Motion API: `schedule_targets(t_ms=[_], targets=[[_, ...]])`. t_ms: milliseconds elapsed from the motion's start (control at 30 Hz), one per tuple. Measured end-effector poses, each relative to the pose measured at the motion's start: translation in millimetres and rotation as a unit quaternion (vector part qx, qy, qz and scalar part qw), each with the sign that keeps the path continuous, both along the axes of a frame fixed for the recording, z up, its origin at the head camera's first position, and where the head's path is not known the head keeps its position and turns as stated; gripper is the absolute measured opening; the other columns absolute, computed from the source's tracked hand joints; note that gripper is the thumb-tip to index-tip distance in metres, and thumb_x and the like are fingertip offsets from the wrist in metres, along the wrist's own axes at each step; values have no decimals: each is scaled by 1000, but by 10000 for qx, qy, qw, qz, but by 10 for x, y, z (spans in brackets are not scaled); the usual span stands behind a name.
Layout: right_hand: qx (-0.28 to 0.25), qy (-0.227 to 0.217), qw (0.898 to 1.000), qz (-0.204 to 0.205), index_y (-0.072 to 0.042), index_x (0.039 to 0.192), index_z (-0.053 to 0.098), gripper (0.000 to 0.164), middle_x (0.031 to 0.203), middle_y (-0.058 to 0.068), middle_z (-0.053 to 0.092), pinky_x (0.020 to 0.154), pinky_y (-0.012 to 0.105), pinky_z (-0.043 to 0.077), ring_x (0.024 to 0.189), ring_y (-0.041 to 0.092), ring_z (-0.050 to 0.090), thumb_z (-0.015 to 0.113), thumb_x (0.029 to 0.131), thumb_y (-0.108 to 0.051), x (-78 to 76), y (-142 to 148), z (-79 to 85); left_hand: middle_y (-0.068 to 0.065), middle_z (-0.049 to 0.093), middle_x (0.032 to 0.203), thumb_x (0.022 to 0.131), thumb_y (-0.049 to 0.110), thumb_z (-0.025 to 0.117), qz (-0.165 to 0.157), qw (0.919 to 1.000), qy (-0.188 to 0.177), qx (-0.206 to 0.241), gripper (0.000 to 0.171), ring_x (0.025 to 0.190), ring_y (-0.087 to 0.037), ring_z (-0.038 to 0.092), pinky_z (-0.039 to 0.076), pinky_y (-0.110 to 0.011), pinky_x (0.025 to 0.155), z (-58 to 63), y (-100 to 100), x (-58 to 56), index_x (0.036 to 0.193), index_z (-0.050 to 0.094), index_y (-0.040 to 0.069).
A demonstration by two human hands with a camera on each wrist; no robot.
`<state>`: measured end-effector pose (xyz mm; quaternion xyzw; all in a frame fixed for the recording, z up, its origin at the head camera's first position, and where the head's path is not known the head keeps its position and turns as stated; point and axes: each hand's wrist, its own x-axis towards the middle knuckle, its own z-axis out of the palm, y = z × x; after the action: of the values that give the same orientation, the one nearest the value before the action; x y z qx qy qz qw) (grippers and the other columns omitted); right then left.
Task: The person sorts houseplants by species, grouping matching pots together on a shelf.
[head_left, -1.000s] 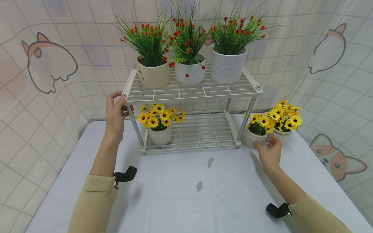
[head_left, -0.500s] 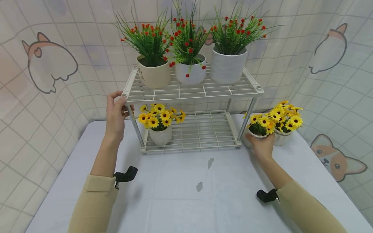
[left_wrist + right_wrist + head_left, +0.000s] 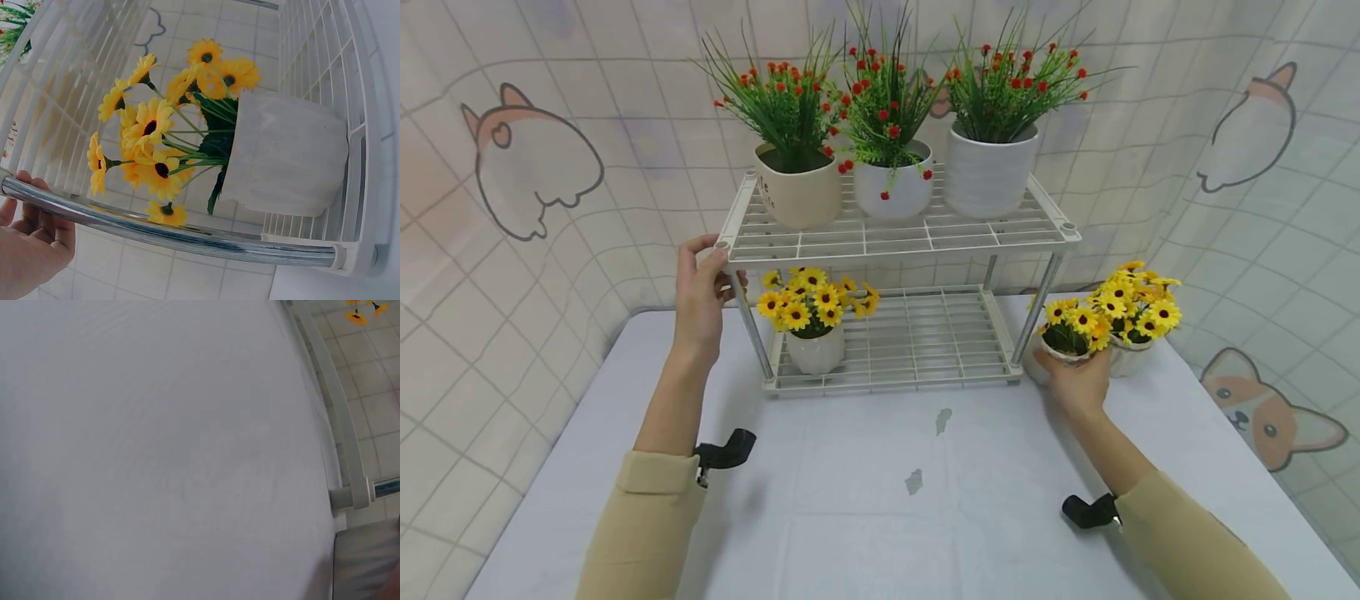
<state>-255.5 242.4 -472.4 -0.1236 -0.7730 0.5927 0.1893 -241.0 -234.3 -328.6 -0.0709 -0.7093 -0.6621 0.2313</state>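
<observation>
A white two-tier wire rack [image 3: 891,250] stands on the cloth-covered table. My left hand [image 3: 697,304] grips its upper left front corner; in the left wrist view its fingers [image 3: 47,225] lie behind the metal post [image 3: 169,231]. To the right of the rack, my right hand [image 3: 1081,383] holds a small white flowerpot [image 3: 1060,356] with yellow flowers, thumb on one side. That pot's lower part is mostly hidden by the hand. Close beside it stands another pot of yellow flowers [image 3: 1131,358]. A similar flowerpot [image 3: 287,156] sits on the lower tier at the left.
On the top tier stand a cream pot [image 3: 801,196], a white pot [image 3: 891,190] and a larger ribbed white pot [image 3: 988,175], all with red-flowered grass. A tiled-pattern curtain [image 3: 647,192] hangs behind. Two grey patches [image 3: 943,421] mark the white tablecloth [image 3: 850,533].
My right hand has moved left and closed round the nearer pot of yellow flowers, which it only touched with its fingertips before. My left hand has stayed at the rack's corner.
</observation>
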Motion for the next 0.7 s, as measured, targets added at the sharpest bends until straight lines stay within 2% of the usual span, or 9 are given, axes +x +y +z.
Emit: schedule_targets(t_ms=[167, 400, 533, 700], targets=[[-42, -217, 9996, 165, -21, 162, 12, 107, 166, 1, 26, 121, 33, 12, 152, 20, 22, 85, 85, -16, 86, 28, 11, -4, 58, 103, 107, 36, 40, 27, 10000, 11, -32, 38, 89, -20, 54, 40, -32, 85, 9, 5, 6, 140, 40, 17], [-152, -636, 9968, 461, -16, 164, 8, 109, 168, 6, 22, 122, 37, 12, 153, 25, 18, 85, 87, -16, 277, 35, 65, -8, 58, 105, 107, 36, 39, 34, 10000, 12, -75, 37, 89, -20, 54, 40, -32, 84, 19, 21, 9, 140, 40, 17], [-108, -922, 9939, 595, -15, 164, 3, 111, 169, 8, 16, 122, 42, 10, 155, 28, 13, 84, 87, -19, 410, 31, 107, -4, 58, 105, 108, 35, 39, 34, 9999, -16, -94, 37, 89, -21, 53, 40, -32, 84, 21, 18, 6, 140, 39, 17], [-167, -1042, 9908, 849, -15, 164, 3, 112, 169, 8, 14, 122, 46, 12, 154, 29, 12, 85, 87, -21, 604, 8, 147, -4, 58, 106, 108, 36, 38, 82, 9998, -79, -145, 36, 90, -21, 54, 41, -32, 85, 16, 13, 5, 139, 39, 18]])
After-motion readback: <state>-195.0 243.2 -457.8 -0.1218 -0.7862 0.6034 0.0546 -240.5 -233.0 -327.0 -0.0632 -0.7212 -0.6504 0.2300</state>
